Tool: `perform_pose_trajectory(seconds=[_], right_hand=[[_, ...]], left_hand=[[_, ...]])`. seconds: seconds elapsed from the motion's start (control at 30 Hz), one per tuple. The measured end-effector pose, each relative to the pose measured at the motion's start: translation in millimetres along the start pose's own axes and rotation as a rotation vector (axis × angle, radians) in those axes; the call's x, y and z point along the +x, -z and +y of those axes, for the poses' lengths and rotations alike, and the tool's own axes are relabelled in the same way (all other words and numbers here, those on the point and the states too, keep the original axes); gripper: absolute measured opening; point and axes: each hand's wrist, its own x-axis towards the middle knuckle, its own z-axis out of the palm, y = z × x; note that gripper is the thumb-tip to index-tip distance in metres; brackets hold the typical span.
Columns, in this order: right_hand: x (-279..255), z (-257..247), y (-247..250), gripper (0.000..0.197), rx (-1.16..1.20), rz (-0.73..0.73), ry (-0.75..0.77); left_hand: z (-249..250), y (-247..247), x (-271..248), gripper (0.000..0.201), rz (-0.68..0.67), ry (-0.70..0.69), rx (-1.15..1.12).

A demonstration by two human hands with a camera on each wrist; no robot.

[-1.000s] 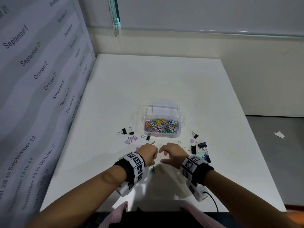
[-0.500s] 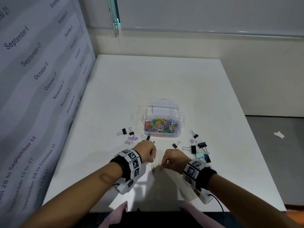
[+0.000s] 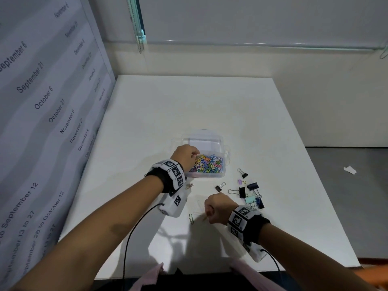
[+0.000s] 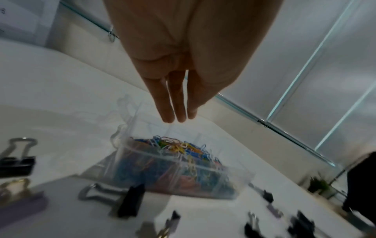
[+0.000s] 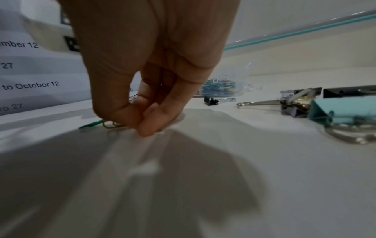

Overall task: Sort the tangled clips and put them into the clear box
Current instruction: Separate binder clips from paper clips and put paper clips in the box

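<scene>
The clear box stands mid-table, full of coloured paper clips. My left hand hovers over its left side. In the left wrist view the fingers point straight down above the box and hold nothing. My right hand is curled on the table nearer me. Its thumb and fingertips pinch together at the end of a gold paper clip. A green paper clip lies just to its left.
Several binder clips, black, mint, purple and blue, lie right of the box and my right hand. More binder clips lie left of the box, under my left wrist. A calendar wall borders the table's left edge.
My left hand has left the spot beside my right hand and moved forward over the box, its fingers now straight. My right hand stays curled at the loose paper clips.
</scene>
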Motion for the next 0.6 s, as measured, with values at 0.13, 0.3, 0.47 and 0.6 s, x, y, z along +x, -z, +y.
perform_pose_trajectory(seconds=[0.13,0.3,0.47,0.6], right_hand=[[-2.3,0.4,1.7,0.039,0.055,0.047,-0.021],[-8.0,11.6,9.9,0.011,0.127,0.139,-0.11],[-17.0,21.3,3.7,0.017,0.115,0.223,-0.043],[-24.2,19.6,2.4,0.023,0.117,0.201,-0.009]], left_hand=[[-6.9,-5.8,-22.1,0.028,-0.008,-0.185,0.102],[-25.1,-27.0,-62.4,0.022,-0.388,-0.326,0.2],[-40.8,-52.1,-78.1,0.044,-0.579,-0.313,0.326],[-45.5,-59.9,-82.3,0.039,-0.559,-0.28,0.285]])
